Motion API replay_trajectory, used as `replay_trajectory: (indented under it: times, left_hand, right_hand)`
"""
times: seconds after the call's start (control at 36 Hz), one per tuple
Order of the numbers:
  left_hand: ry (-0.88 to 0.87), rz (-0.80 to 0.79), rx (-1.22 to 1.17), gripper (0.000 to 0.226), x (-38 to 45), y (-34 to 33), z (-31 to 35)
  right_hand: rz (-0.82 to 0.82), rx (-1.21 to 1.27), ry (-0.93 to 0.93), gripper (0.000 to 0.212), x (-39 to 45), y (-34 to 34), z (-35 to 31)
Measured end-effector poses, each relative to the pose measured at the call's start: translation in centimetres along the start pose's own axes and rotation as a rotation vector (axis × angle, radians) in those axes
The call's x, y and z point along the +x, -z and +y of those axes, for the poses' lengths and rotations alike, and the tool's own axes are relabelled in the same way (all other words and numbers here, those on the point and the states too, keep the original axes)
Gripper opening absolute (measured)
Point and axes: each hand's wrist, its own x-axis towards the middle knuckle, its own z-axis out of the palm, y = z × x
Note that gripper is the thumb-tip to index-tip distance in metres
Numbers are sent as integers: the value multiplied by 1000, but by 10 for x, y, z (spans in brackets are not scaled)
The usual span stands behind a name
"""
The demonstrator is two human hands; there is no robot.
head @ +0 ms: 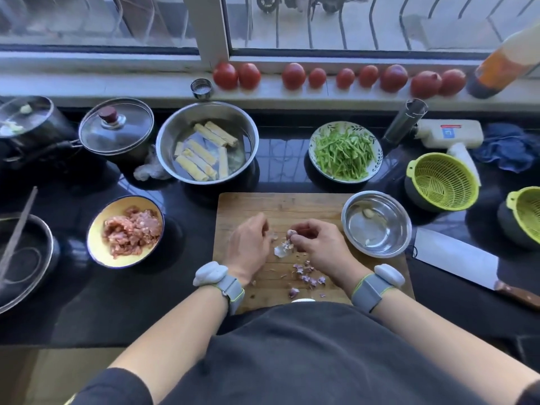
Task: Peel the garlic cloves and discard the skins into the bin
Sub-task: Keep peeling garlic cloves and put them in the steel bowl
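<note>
Garlic skins (306,274) litter wooden board (280,206) — black counter (187,287).

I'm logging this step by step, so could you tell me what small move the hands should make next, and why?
Probably pull the remaining skin off the garlic clove pinched in the right hand, using the left hand. The clove still looks purple-skinned, whereas the peeled cloves already lie in the steel bowl, and loose skins litter the cutting board.
</note>
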Motion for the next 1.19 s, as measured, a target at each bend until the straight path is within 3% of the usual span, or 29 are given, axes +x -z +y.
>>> replay_trajectory:
  times: [0.08,0.17,0.22,0.33,0.53,0.67,0.92,1.08,1.19]
  left_hand:
    - [54,0,-283,6,1,6,6]
    - [188,-238,-776,22,-10,15,16]
    - [206,-326,-888,27,-20,18,19]
    - [311,-339,-1147,35,-34,28,22]
    - [231,-132,-1062,32,-50,48,19]
    - [170,17,-957,20,-54,51,19]
    - [285,12,-1083,16,-59,40,18]
    - [374,-53,-1243,10,-65,35,14]
    - [247,-42,-931,17,-70,38,12]
  right_hand:
    - [-19,-28,13,8,-4,2,-1]
    - [-74,-63,27,7,-7,1,-4]
    - [-116,-93,27,9,-10,1,-7]
    - [-166,-64,-6,12,-13,0,-17]
    - [-228,19,-41,7,-22,-12,-43]
    - [-70,-81,65,5,-28,-27,-42]
    - [48,-157,156,6,-38,-30,-32]
    - [2,-162,139,5,-36,-28,-33]
    - [-24,-26,74,6,-37,-29,-31]
